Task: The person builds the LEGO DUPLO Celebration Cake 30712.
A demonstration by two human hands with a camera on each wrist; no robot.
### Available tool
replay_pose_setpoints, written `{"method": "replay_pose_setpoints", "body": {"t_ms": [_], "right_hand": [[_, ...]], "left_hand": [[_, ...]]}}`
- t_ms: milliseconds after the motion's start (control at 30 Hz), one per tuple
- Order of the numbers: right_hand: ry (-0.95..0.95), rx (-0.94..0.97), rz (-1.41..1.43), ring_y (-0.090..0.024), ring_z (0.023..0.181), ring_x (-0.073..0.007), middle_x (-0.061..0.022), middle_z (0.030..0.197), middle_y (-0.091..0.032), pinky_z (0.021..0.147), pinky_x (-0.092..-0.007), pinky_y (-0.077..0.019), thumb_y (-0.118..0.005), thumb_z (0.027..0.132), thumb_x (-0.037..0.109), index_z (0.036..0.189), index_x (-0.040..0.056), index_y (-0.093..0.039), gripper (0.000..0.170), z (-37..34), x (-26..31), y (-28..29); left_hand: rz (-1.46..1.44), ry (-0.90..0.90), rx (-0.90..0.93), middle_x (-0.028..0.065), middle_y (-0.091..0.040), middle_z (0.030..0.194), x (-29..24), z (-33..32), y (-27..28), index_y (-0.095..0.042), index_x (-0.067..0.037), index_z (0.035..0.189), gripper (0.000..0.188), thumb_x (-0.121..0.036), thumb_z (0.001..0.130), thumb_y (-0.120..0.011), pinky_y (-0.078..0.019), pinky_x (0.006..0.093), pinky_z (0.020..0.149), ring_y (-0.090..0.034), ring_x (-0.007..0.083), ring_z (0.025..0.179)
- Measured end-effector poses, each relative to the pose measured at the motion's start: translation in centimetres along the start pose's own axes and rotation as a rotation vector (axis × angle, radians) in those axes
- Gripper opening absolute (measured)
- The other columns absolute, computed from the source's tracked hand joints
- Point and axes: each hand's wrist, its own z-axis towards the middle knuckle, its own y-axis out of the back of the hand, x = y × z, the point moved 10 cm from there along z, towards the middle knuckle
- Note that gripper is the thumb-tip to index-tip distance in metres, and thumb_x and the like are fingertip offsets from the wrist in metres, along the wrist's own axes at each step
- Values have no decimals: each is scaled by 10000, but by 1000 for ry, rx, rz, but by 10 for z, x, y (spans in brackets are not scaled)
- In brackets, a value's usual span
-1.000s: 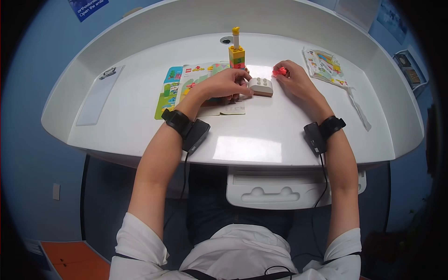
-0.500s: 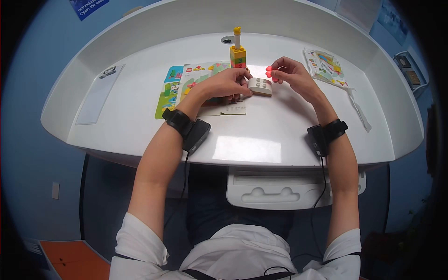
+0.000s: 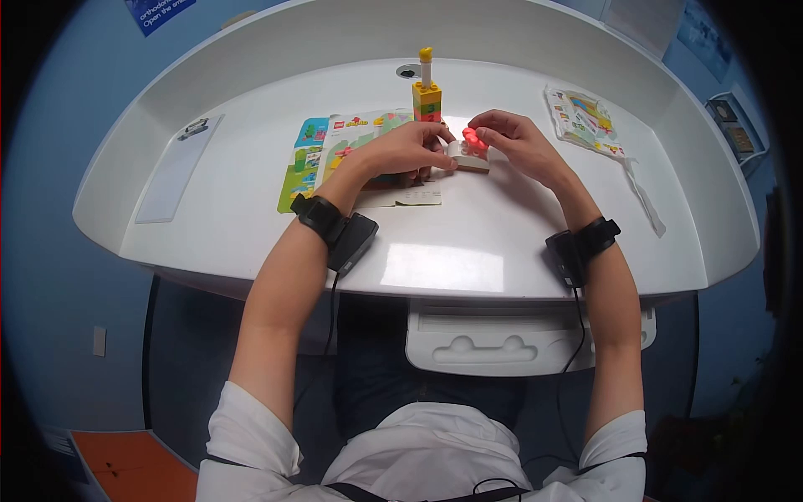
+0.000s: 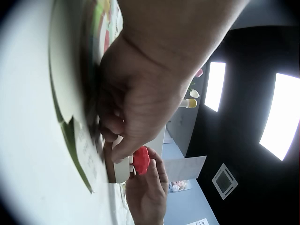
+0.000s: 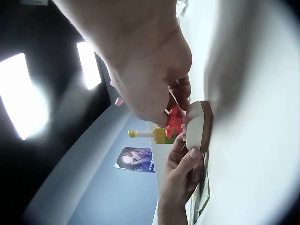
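Observation:
With its thumb and fingers, my left hand (image 3: 406, 151) holds the left end of a rounded white toy block (image 3: 473, 163) on a brown base; this low block lies on the white table. My right hand (image 3: 527, 149) pinches a red flower-shaped brick (image 3: 475, 139) right at the studs on top of the block. In the right wrist view, the red brick (image 5: 174, 123) sits against the studs of the white block (image 5: 197, 126). The left wrist view also has the red brick (image 4: 141, 160) between the block and the right fingers.
Behind the left hand stands a tower of yellow, green and red bricks (image 3: 427, 94) topped by a candle piece. An instruction booklet (image 3: 339, 127) lies under the left hand. A clipboard (image 3: 178, 176) is at far left, an opened plastic bag (image 3: 581, 120) at right. A raised wall rims the table.
My right hand has lifted the red flower-shaped brick from the table and carried it left onto the top of the white block. The left hand has stayed at the block.

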Motion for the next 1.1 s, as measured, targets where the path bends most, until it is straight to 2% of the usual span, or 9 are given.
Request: {"method": "replay_pose_setpoints", "body": {"t_ms": [533,633,733,800,1033,1100], "right_hand": [[0,19,-21,-619,1066,-155,-67,1111,-685,997,-311,-461,-588,1000,234,1189,12,-649,298,0,2,-8],[-106,23,1,-624,1061,-161,-72,1097,-690,996,-315,-461,-595,995,233,1188,12,-656,299,-1,-9,-8],[-11,28,-6,-629,1055,-164,-82,1090,-695,987,-319,-465,-592,994,227,1176,6,-667,296,1,-1,-7],[69,-9,-122,-640,962,-156,-92,1005,-714,888,-292,-483,-582,971,186,1140,-4,-682,274,-1,9,-5],[66,-28,-293,-640,890,-167,-102,955,-714,844,-308,-504,-597,951,167,1100,-6,-702,251,-3,20,-6],[60,0,-281,-632,924,-156,-97,1019,-716,876,-319,-496,-609,957,168,1108,6,-704,241,-3,20,-9]], "left_hand": [[1,0,-7,41,-594,748,5,3,1,-542,-8,1257,558,-303,840,-769,-476,249,494,-601,116,602],[10,3,-5,43,-593,748,4,2,0,-534,-3,1265,569,-308,844,-767,-477,249,499,-603,117,606],[-8,2,-2,44,-591,747,5,3,0,-530,-1,1267,573,-310,846,-766,-475,248,501,-601,119,605],[-9,2,-3,44,-592,748,6,4,0,-527,1,1268,575,-309,847,-766,-473,247,500,-601,119,604],[-6,6,-20,37,-598,752,4,2,2,-557,-12,1220,532,-313,840,-775,-465,242,493,-606,113,606],[-8,11,-13,35,-598,750,3,2,1,-566,-18,1202,517,-314,836,-779,-465,242,492,-607,112,606]]}}
